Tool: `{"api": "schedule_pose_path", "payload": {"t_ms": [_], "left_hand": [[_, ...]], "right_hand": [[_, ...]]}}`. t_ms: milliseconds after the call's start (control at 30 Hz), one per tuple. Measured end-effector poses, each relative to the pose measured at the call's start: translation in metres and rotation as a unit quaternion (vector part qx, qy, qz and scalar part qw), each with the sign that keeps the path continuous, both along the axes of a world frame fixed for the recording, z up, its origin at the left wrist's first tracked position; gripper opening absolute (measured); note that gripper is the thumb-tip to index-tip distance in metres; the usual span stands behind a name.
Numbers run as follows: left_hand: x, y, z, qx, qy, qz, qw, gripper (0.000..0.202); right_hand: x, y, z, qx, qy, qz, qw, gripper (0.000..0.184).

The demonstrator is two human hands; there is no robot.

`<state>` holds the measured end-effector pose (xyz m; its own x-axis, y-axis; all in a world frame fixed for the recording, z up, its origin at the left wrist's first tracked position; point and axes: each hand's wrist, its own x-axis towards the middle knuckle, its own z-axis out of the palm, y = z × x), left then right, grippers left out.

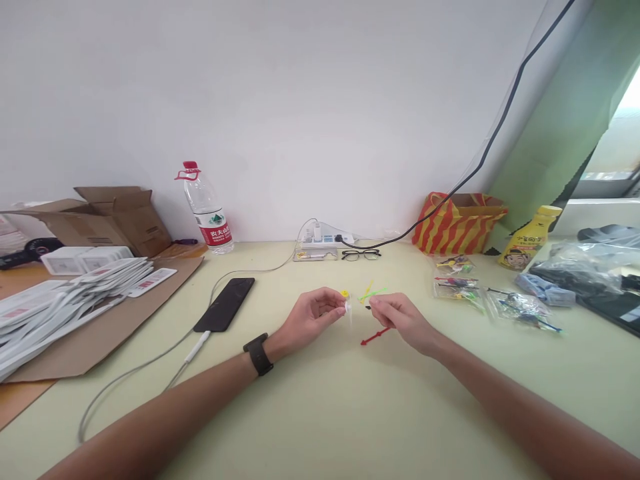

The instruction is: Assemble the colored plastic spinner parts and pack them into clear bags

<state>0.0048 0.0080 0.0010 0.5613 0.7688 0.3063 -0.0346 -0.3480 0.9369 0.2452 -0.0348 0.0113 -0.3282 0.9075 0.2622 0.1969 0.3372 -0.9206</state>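
My left hand (316, 315), a dark watch (259, 354) on its wrist, is closed in a pinch on a small white and clear plastic piece (349, 309). Opposite it, a short gap away, my right hand (398, 320) pinches a tiny black piece (369, 307), mostly covered by the fingers. A red arrow-shaped plastic stick (375, 337) lies on the table under the right hand. Just beyond the hands are thin yellow and green plastic sticks (373, 293) and a small round yellow piece (345, 293).
Phone (225, 305) with cable, cardboard box (107, 217) and stacked white cards (75, 303) are at left. Along the wall stand a water bottle (210, 213), power strip (327, 235) and glasses (361, 254). Rightward are a striped bag (430, 223), yellow bottle (530, 240) and small plastic packets (520, 310).
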Motion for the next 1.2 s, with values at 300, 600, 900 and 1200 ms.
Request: {"api": "schedule_pose_path", "payload": {"t_ms": [300, 600, 900, 1200], "left_hand": [[0.002, -0.004, 0.000, 0.035, 0.021, -0.018, 0.999, 0.024], [0.001, -0.003, -0.002, 0.039, 0.020, -0.010, 0.999, 0.022], [0.000, -0.003, -0.003, 0.039, 0.019, -0.011, 0.999, 0.021], [0.001, -0.007, -0.001, 0.049, 0.043, -0.022, 0.998, 0.023]], "right_hand": [[-0.010, 0.000, -0.013, -0.013, 0.013, 0.000, 1.000, 0.039], [-0.008, 0.000, -0.011, 0.001, 0.016, -0.007, 1.000, 0.034], [-0.010, -0.002, -0.013, 0.015, 0.003, -0.006, 1.000, 0.028], [-0.013, -0.005, -0.014, -0.037, 0.029, 0.034, 0.998, 0.028]]}}
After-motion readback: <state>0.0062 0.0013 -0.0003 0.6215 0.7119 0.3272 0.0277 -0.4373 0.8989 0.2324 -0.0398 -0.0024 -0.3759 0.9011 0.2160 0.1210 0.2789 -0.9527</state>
